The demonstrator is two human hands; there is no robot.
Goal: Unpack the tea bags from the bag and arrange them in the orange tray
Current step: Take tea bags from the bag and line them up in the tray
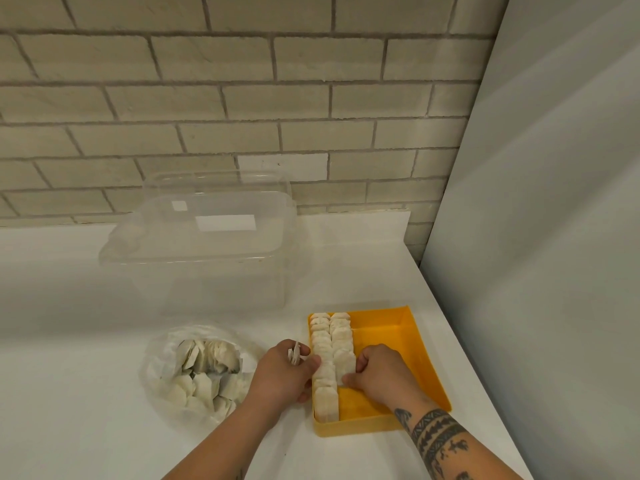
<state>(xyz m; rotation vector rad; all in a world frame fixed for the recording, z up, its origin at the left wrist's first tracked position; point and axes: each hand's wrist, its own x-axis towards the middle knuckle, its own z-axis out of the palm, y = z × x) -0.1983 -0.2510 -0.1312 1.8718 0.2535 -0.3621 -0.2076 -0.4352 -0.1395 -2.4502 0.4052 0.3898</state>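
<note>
An orange tray sits on the white counter at the right. Two rows of pale tea bags stand along its left side. My right hand is inside the tray, pinching a tea bag at the near end of the second row. My left hand rests at the tray's left wall, fingers against the first row, with a few loose tea bags held between its fingers. A clear plastic bag with several tea bags lies open to the left of my hands.
A large clear plastic container with a lid stands behind the bag, near the brick wall. A grey panel rises along the counter's right edge, close to the tray.
</note>
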